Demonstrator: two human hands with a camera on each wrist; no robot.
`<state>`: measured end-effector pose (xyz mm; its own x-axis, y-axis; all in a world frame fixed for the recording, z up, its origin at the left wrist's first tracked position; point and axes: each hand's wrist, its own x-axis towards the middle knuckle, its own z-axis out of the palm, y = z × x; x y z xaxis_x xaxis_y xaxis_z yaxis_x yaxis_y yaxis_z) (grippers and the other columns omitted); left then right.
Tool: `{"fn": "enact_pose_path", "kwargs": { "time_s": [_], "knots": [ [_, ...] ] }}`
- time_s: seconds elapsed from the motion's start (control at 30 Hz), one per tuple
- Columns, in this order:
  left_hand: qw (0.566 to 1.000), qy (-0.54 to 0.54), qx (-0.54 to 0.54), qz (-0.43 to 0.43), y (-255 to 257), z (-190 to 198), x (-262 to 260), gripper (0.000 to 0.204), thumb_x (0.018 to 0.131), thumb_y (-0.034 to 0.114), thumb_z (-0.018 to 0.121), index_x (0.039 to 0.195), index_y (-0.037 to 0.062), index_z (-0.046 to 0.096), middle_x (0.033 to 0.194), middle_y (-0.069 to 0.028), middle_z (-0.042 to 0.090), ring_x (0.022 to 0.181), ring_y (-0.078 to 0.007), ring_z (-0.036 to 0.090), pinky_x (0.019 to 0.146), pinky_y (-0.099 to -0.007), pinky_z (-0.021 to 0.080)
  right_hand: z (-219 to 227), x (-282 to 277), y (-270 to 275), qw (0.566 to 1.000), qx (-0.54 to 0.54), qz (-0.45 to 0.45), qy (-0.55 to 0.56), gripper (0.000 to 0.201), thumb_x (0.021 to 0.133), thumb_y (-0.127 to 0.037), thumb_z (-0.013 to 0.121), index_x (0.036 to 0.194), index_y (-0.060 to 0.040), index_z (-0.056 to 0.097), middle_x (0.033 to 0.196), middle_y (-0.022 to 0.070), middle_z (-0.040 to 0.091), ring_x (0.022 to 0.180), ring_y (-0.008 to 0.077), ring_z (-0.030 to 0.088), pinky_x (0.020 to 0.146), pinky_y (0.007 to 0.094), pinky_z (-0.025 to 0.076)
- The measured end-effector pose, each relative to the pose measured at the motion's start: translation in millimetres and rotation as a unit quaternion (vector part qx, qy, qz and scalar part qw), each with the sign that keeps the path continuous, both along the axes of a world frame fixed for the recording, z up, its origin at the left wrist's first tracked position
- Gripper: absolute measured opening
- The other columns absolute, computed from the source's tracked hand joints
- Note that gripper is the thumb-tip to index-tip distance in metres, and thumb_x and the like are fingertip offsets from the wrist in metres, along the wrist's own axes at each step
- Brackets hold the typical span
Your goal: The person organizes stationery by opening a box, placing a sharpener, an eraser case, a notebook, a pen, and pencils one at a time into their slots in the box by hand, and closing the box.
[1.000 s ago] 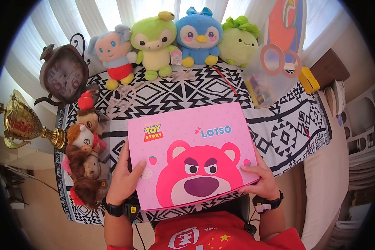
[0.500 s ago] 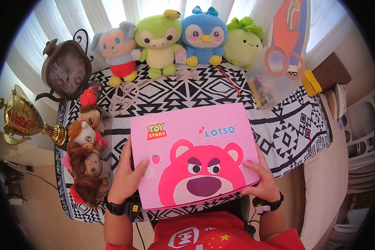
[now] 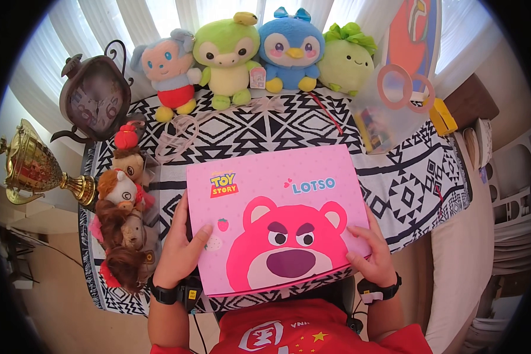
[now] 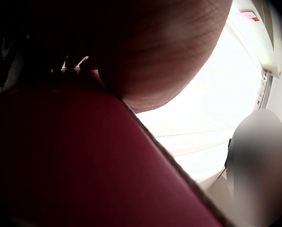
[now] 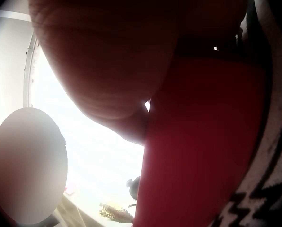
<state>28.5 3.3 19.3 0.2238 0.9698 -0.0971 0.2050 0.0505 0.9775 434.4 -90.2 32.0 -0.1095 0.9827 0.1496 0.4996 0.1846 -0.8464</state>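
Observation:
A pink box [image 3: 277, 218] with a bear face and "LOTSO" lettering lies at the near edge of the patterned cloth. Along its left side the left hand [image 3: 182, 251] holds it, thumb on the lid and fingers down the side. The right hand [image 3: 371, 253] holds the right side near the front corner, with thumb and a finger at the lid's edge. Both wrist views show the dark red side of the box close up, the left hand [image 4: 164, 52] and the right hand [image 5: 103, 61] against it. Most fingertips are hidden.
Plush toys [image 3: 227, 59] sit along the back, beside a clock [image 3: 95, 97]. Small dolls [image 3: 124, 221] and a gold trophy [image 3: 35, 168] stand at the left. A clear bag [image 3: 374, 118] and a yellow object [image 3: 442, 117] are at the back right.
The box and both hands appear slightly further right, while the whole head view has also shifted a little. The right hand's fingers have shifted at the box's edge.

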Motion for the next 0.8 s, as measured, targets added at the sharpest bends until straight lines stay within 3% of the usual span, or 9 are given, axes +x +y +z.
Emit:
{"fn": "enact_pose_path", "kwargs": {
  "time_s": [0.13,0.2,0.3,0.47,0.8],
  "knots": [
    [1.0,0.011,0.004,-0.004,0.7,1.5,0.0,0.079,0.099,0.016,0.063,0.16,-0.0066,0.018,0.16,-0.0231,0.032,0.149,-0.0267,0.032,0.121,-0.0373,0.026,0.5,-2.6,-0.5,1.0,0.007,0.012,-0.007,0.058,0.087,-0.021,0.076,0.138,0.0,0.058,0.161,0.0324,0.028,0.147,0.0414,0.038,0.117,0.0446,0.035],
    [1.0,0.012,0.007,-0.003,0.2,1.7,1.3,0.079,0.098,0.016,0.063,0.159,-0.0072,0.019,0.159,-0.023,0.034,0.148,-0.0267,0.034,0.12,-0.0371,0.027,1.5,-12.9,-2.2,0.995,-0.023,-0.074,0.069,0.07,0.09,-0.018,0.072,0.149,0.0045,0.043,0.161,0.0271,0.032,0.145,0.0356,0.042,0.117,0.0427,0.035],
    [1.0,0.01,-0.008,0.021,-1.2,2.7,3.6,0.077,0.097,0.015,0.064,0.157,-0.008,0.021,0.156,-0.0226,0.039,0.144,-0.0266,0.04,0.118,-0.0365,0.031,-7.9,-17.1,-0.3,0.987,-0.026,-0.129,0.091,0.076,0.093,-0.016,0.067,0.155,0.0081,0.03,0.158,0.0232,0.038,0.143,0.031,0.044,0.118,0.0404,0.034],
    [0.998,0.048,-0.024,0.028,-1.0,6.0,3.3,0.075,0.097,0.015,0.064,0.156,-0.0084,0.024,0.153,-0.0233,0.042,0.14,-0.0271,0.045,0.116,-0.0361,0.034,-10.6,-13.4,0.2,0.984,-0.067,-0.15,0.068,0.068,0.094,-0.016,0.065,0.152,0.0075,0.038,0.152,0.0236,0.046,0.141,0.0294,0.046,0.117,0.0391,0.035],
    [0.998,0.063,0.003,0.013,-0.4,3.3,1.5,0.074,0.097,0.015,0.064,0.156,-0.0078,0.025,0.154,-0.0231,0.038,0.143,-0.0283,0.04,0.118,-0.0375,0.031,-7.0,-16.8,0.6,0.978,-0.097,-0.159,0.096,0.062,0.094,-0.014,0.065,0.148,0.0078,0.043,0.141,0.0209,0.055,0.13,0.0256,0.054,0.111,0.0371,0.041]
  ]
}}
